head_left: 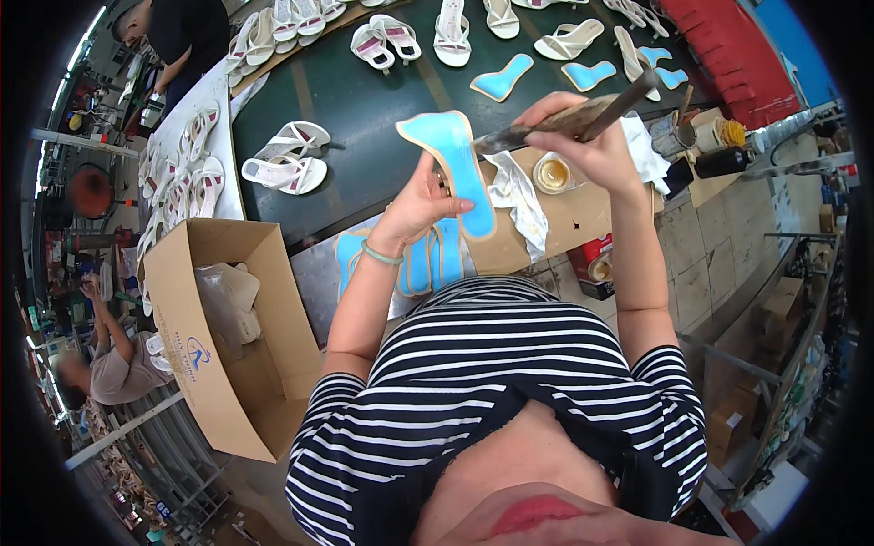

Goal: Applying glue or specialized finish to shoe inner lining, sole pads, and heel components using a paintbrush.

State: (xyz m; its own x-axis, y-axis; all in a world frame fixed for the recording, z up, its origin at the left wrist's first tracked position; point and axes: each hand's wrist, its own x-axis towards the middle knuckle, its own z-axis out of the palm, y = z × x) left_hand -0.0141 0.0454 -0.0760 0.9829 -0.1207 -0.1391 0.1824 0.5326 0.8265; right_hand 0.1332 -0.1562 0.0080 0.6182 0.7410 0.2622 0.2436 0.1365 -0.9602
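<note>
Nearest us on the left stands an open box [175, 314] with pale pieces [240, 308] inside. Right of it, just beyond our striped top [496, 341], several blue insoles [414, 266] lie side by side, partly hidden by our left forearm. Past them, our left hand [426, 202] pinches one insole [464, 168], thumb on the blue face and fingers behind, holding it above the table. To its right, our right hand [592, 144] is closed around a brush [569, 120]; its tip reaches the insole's right edge, though we cannot tell whether they touch. Beneath that hand, a cloth [521, 209] and a cup [552, 173] sit on cardboard [583, 226]. Farther left, a pair of white sandals [289, 156] rests on the green belt [360, 105]. Farther still, we see loose insoles [503, 78] and, along the far side, more sandals [452, 35].
</note>
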